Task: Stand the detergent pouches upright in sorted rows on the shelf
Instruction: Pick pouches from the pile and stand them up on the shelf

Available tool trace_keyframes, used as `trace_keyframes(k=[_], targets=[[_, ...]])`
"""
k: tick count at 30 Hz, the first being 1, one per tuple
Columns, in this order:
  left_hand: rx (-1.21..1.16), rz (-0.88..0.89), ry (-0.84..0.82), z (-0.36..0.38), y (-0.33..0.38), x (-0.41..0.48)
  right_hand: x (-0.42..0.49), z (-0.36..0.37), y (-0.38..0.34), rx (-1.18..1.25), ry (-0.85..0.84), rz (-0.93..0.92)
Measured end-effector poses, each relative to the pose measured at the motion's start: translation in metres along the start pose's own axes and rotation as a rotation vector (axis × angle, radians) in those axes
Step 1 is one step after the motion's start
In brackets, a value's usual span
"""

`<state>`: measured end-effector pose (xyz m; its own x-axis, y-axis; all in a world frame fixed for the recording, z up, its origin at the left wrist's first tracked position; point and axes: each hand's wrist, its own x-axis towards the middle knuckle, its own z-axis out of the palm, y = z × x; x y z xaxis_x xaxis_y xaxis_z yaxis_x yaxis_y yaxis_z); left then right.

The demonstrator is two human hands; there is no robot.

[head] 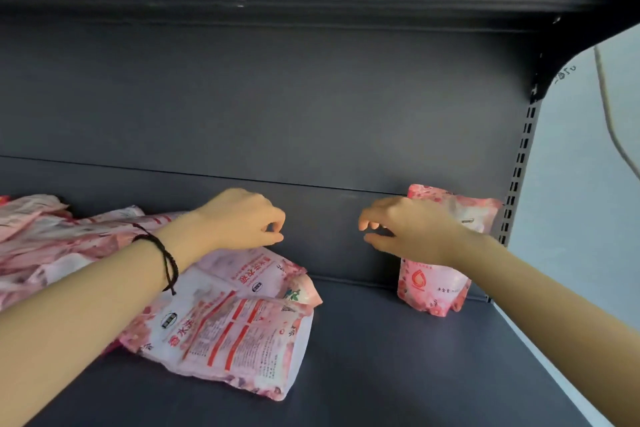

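Only one upright pouch (431, 284) stands, at the shelf's (381, 374) right rear corner.
Left hand (242, 218) and right hand (412, 232) hover empty, fingers loosely curled. The right forearm crosses the soft pouch and could topple it. Flat pouches (242, 333) lie heaped at left, with bare shelf between for rows.

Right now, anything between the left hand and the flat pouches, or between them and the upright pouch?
Nothing visible. Left hand is just over the flat pouches; only the right hand hangs before the upright pouch.
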<state>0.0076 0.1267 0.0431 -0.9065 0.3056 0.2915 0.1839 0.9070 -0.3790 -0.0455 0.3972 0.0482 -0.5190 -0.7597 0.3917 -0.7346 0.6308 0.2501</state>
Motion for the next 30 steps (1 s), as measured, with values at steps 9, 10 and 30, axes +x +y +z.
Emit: trace_keyframes(k=[9, 10, 30], targets=[[0.01, 0.044, -0.118, 0.013, -0.079, -0.069, 0.057, 0.011, -0.103, 0.0, -0.128, -0.088], [-0.001, 0.052, -0.119, 0.017, -0.082, -0.074, 0.062, 0.013, -0.113, 0.003, -0.142, -0.09], [-0.871, -0.229, 0.182, 0.078, -0.095, -0.142, 0.085, 0.065, -0.285, 0.166, -0.138, 0.129]])
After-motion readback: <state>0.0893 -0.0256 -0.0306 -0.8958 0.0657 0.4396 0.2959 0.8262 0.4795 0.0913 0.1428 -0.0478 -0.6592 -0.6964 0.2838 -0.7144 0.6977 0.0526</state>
